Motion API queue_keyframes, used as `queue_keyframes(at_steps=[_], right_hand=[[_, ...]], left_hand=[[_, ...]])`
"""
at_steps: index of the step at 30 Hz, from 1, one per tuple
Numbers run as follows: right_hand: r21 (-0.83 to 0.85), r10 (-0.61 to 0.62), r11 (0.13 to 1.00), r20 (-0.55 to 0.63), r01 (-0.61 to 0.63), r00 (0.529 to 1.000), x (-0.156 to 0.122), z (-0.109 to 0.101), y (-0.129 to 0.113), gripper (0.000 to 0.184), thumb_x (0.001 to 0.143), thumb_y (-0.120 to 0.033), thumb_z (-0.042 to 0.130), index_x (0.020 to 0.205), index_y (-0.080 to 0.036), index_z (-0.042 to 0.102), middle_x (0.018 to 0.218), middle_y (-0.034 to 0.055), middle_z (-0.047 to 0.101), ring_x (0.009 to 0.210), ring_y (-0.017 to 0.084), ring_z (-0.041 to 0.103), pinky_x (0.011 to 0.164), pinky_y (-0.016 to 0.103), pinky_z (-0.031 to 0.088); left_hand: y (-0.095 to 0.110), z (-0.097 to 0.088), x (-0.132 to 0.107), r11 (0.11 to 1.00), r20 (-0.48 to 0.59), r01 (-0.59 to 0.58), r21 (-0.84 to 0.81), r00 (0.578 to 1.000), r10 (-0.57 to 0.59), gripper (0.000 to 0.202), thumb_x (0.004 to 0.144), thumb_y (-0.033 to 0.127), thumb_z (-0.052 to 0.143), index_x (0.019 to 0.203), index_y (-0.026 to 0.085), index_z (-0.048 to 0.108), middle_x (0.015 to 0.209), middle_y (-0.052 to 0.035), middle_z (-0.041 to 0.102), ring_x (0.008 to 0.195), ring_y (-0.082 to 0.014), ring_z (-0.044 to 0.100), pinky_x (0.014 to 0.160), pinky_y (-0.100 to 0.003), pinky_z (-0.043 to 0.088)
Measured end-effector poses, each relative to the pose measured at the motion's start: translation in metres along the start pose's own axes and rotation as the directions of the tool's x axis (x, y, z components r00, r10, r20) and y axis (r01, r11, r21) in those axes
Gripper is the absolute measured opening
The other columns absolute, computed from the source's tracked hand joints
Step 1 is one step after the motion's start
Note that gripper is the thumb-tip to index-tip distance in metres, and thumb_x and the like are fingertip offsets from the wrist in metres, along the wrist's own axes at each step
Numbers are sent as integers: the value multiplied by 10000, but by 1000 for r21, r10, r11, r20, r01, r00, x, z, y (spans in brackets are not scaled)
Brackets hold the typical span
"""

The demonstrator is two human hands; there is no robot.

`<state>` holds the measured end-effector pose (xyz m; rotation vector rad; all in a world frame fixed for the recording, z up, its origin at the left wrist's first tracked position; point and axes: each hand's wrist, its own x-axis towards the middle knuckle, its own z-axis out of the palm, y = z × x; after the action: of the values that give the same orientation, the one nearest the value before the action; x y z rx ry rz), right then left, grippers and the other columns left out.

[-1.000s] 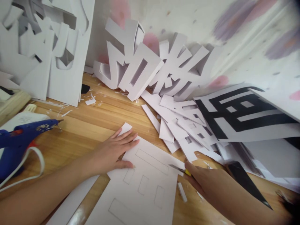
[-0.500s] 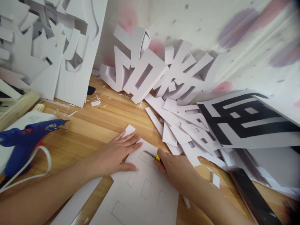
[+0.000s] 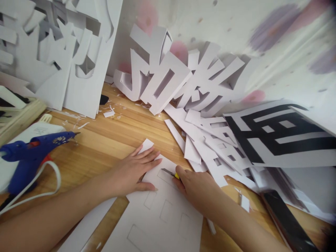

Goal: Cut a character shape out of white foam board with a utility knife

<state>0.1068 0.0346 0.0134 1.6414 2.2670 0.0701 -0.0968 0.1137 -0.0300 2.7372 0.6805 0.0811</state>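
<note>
A white board with several rectangles drawn on it in thin lines lies on the wooden table. My left hand rests flat on its upper left part, fingers spread. In my right hand is a utility knife with a yellow handle, its grey blade pointing left over the top drawn rectangle. Whether the blade tip touches the board I cannot tell. Another white strip of board lies under my left forearm.
A blue glue gun with a white cable lies at left. Raised white cut-out characters stand at the back. Cut board pieces, a black-printed sheet and a long black bar lie to the right.
The whole view has shifted slightly, so things appear a little further right. My hands, the knife and the board keep nearly the same places relative to each other.
</note>
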Motion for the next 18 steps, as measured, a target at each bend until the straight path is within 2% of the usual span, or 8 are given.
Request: queue_keyframes(at_steps=[8, 18], right_hand=[[-64, -83, 994, 12, 83, 997, 4, -7, 2, 121, 892, -207, 417, 799, -167, 483, 528, -16, 571, 402, 156, 563, 364, 276, 133], [-141, -151, 979, -10, 148, 988, 7, -12, 4, 146, 886, -229, 433, 790, -172, 527, 462, -39, 475, 340, 120, 484, 345, 270, 144]], left_hand=[[3, -1, 0, 999, -21, -23, 27, 1000, 23, 757, 822, 680, 296, 1383, 172, 291, 1458, -70, 213, 1363, -222, 113, 1101, -418, 5], [1, 2, 1, 997, -10, -32, 65, 999, 33, 762, 830, 681, 261, 1393, 169, 262, 1465, -73, 188, 1365, -212, 98, 1097, -416, -8]])
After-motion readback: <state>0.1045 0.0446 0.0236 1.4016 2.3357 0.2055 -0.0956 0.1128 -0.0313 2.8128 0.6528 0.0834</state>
